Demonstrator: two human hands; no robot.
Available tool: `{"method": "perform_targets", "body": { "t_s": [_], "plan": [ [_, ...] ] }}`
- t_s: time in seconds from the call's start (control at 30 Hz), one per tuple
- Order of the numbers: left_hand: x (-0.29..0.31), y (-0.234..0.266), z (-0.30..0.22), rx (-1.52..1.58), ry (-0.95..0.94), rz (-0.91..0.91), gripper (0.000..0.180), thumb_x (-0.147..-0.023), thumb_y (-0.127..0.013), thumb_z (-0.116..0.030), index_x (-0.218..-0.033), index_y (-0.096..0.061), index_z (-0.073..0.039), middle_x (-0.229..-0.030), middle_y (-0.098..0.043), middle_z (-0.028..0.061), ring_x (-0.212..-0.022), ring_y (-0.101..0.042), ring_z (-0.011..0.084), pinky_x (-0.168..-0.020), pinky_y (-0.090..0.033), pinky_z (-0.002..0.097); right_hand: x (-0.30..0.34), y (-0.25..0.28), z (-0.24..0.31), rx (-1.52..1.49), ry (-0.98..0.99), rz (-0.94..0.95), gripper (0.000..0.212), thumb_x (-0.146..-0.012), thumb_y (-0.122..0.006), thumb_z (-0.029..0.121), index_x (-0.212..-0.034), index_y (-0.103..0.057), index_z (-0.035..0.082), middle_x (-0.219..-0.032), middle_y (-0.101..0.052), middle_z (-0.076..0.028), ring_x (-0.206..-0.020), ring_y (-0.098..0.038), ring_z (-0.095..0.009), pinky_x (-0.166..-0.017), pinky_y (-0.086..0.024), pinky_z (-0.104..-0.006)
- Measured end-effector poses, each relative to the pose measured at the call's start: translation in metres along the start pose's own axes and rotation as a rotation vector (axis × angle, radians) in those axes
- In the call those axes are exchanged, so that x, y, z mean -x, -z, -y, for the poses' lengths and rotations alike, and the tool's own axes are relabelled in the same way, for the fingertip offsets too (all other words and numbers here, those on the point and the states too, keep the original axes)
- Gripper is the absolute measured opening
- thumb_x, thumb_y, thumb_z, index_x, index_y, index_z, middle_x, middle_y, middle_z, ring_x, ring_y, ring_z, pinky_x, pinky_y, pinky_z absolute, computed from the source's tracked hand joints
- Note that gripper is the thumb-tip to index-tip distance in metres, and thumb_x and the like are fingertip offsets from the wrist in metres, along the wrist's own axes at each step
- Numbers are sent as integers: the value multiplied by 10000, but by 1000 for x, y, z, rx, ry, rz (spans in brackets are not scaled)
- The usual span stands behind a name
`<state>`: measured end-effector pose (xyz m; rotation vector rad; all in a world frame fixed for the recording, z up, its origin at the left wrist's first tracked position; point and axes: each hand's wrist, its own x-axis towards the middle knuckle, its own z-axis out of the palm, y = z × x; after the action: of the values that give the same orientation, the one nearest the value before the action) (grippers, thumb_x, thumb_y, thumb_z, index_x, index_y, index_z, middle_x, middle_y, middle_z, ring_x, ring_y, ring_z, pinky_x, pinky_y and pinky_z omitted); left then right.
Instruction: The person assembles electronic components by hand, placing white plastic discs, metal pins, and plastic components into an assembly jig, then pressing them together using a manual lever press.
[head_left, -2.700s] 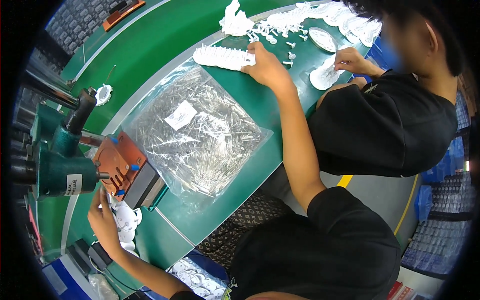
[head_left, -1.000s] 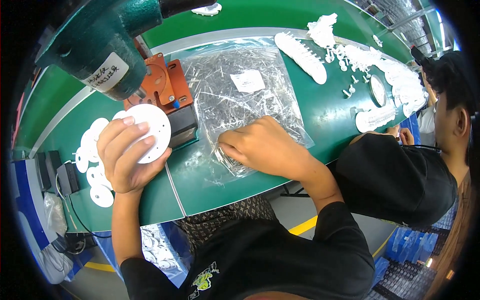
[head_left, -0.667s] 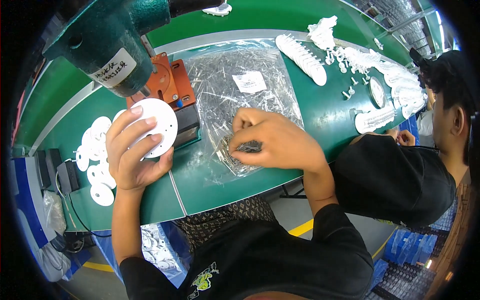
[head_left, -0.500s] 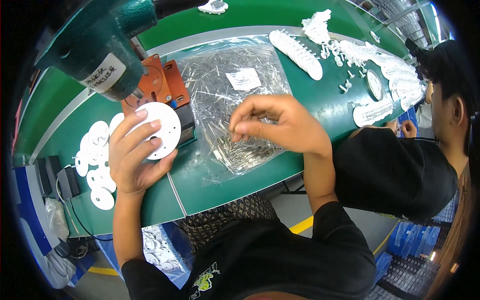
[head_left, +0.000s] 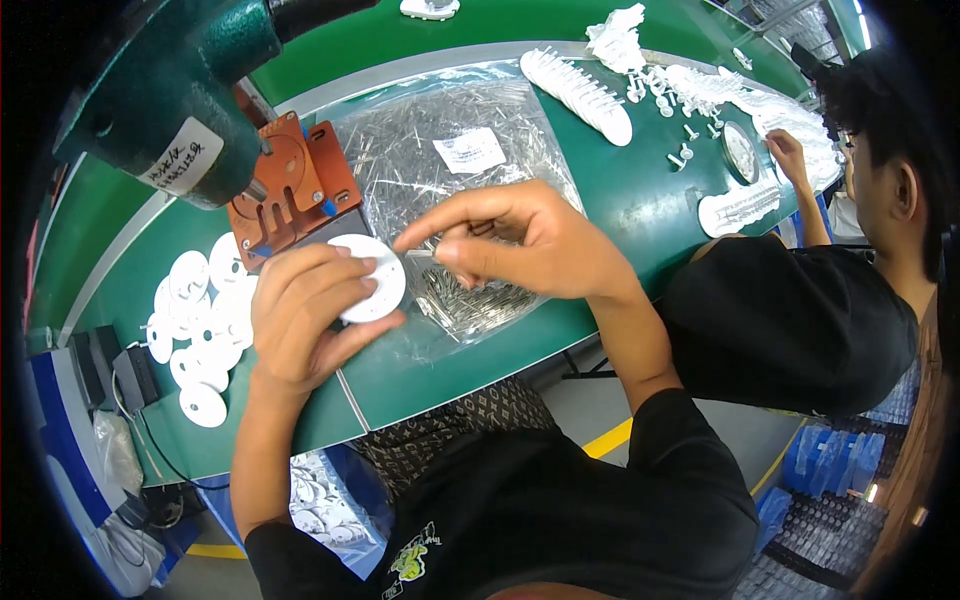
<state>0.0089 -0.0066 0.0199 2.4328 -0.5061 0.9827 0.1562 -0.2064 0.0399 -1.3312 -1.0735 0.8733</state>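
My left hand (head_left: 305, 315) grips a round white disc (head_left: 390, 290) with small holes, held tilted above the bench, fingers over its face and thumb at its lower edge. Close to the disc's right edge is my right hand (head_left: 540, 245), its index finger reaching out to the rim. The thumb and other fingers of that hand are curled in; what they hold, if anything, I cannot make out. Beneath the right hand lies a clear plastic bag (head_left: 400, 130) of thin metal pins, with a loose heap of pins (head_left: 480, 312) at its near end.
A green machine head (head_left: 165, 110) overhangs an orange fixture (head_left: 300, 185) behind my left hand. Loose white discs (head_left: 205, 345) lie at left. A row of white discs (head_left: 578, 98) and small white parts (head_left: 665, 100) sit at the far right. A co-worker (head_left: 790, 330) sits to my right.
The disc and my left hand have moved right, away from the orange fixture. My right index finger has stretched out to the disc's edge. The co-worker's hand has risen toward the white parts.
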Motion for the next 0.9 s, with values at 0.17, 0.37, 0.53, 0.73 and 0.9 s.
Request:
{"method": "perform_targets", "body": {
  "t_s": [0.17, 0.37, 0.53, 0.73, 0.9],
  "plan": [
    [1, -7, 5, 11, 17, 67, 376, -588, -834, -157, -893, -642, -52, -977, -673, 76, -942, -614, 271, -767, -482, 361, 0, -16, 2, 147, -50, 41, 361, -842, -707, 97, -1153, -532, 38, -695, -663, -12, -679, -595, -60, -772, -451, -270],
    [1, -9, 5, 0, 5, 75, 381, -583, -822, -131, -912, -647, -51, -1008, -664, 69, -960, -602, 269, -782, -489, 369, -1, -19, -10, 142, 61, -58, 327, -825, -705, 132, -1057, -496, 31, -684, -664, -51, -636, -582, -119, -644, -442, -260],
    [0, -8, 4, 5, 9, 84, 355, -586, -816, -121, -893, -654, -49, -998, -662, 67, -962, -601, 266, -796, -498, 373, -1, -19, -11, 156, 49, -25, 321, -825, -699, 123, -1047, -488, 29, -666, -642, -43, -610, -551, -118, -617, -433, -264],
    [-3, -11, 3, -55, -133, 157, 306, -583, -797, -101, -843, -652, -30, -961, -647, 64, -936, -604, 254, -764, -530, 378, -1, -19, -8, 111, -149, 74, 256, -840, -663, 77, -1002, -468, 44, -634, -588, -23, -585, -502, -92, -594, -405, -255],
    [-3, -13, 0, -55, -150, 166, 288, -598, -782, -89, -845, -649, -22, -939, -638, 71, -922, -607, 256, -767, -531, 383, -3, -27, -12, 163, -133, 87, 272, -817, -659, 87, -987, -450, 51, -607, -560, -49, -519, -500, -150, -514, -391, -289]
  ]
}}
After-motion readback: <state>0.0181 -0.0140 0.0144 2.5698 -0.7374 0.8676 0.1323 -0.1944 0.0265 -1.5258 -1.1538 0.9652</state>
